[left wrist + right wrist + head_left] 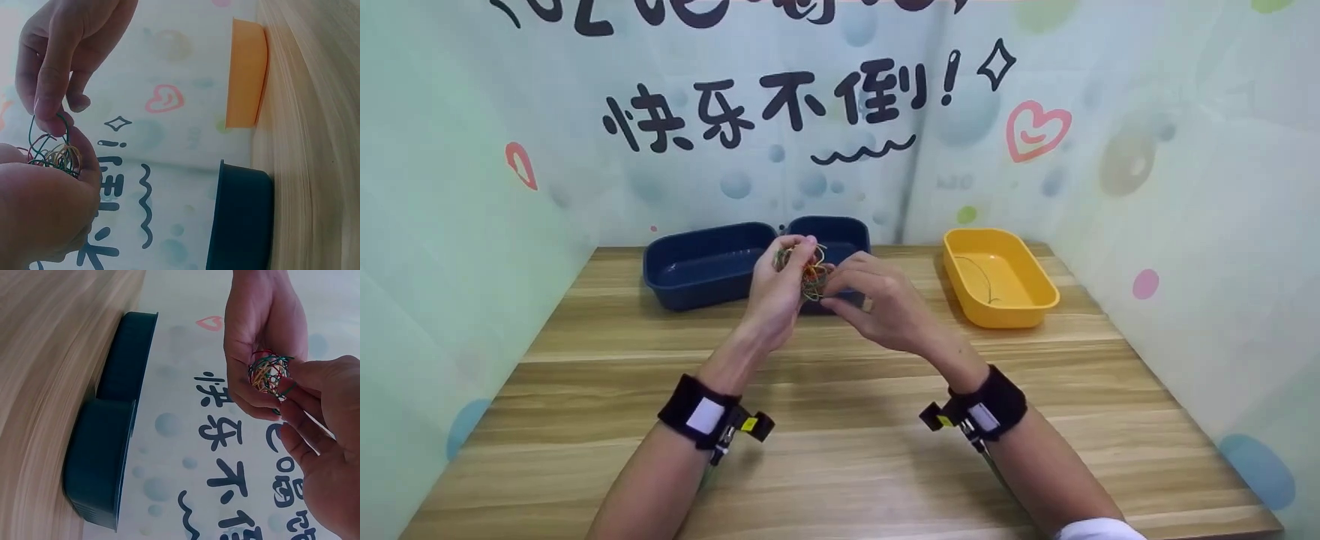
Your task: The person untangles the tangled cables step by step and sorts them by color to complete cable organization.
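My left hand [774, 296] holds a tangle of thin coloured strands [814, 279] in green, red and yellow, raised above the table. From the right, my right hand [885, 300] meets it, thumb and fingertips at the bundle's edge. In the left wrist view those fingertips pinch a green strand [67, 130] that loops up out of the tangle. The right wrist view shows the ball of strands [269, 377] lying within the left hand's curled fingers, part of it hidden by them.
A yellow box [1011, 315] at the back right has a thin dark strand [986, 277] inside. Two dark blue boxes stand at the back: one on the left [697, 292], the other [840, 225] behind my hands. A printed cloth backdrop [840, 187] rises behind the wooden table [840, 465].
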`<control>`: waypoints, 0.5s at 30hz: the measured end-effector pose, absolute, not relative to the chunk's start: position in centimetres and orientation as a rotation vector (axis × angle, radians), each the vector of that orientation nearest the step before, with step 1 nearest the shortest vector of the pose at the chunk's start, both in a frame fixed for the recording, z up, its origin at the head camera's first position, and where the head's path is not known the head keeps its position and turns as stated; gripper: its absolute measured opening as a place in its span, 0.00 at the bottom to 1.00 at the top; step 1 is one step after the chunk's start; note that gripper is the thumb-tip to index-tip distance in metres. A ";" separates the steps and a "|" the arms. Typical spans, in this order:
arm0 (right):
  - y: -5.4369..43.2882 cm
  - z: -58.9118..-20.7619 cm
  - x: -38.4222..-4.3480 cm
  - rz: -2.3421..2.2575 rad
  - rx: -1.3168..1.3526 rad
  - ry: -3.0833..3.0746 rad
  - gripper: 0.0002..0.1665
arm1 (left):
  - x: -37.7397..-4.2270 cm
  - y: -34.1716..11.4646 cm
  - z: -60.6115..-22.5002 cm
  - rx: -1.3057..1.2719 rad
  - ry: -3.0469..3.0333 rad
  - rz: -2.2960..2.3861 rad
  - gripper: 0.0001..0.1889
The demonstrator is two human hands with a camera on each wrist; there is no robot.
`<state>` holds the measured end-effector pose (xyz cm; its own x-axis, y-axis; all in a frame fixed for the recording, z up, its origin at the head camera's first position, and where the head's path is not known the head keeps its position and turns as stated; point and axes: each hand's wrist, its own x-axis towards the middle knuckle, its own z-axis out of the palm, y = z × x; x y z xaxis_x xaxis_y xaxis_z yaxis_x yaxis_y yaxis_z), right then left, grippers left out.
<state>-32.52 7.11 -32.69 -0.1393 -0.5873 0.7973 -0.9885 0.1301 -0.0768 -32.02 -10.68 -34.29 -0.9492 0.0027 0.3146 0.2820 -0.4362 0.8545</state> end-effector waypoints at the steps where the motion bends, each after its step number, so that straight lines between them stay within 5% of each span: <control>1: 7.2 -32.7 -32.5 0.849 1.521 -1.811 0.07 | -32.1 -10.7 -34.4 -0.411 -1.587 -2.467 0.21; 15: 9.1 -31.7 -32.5 0.896 1.520 -1.940 0.03 | -32.3 -11.5 -34.4 -0.448 -1.776 -2.147 0.18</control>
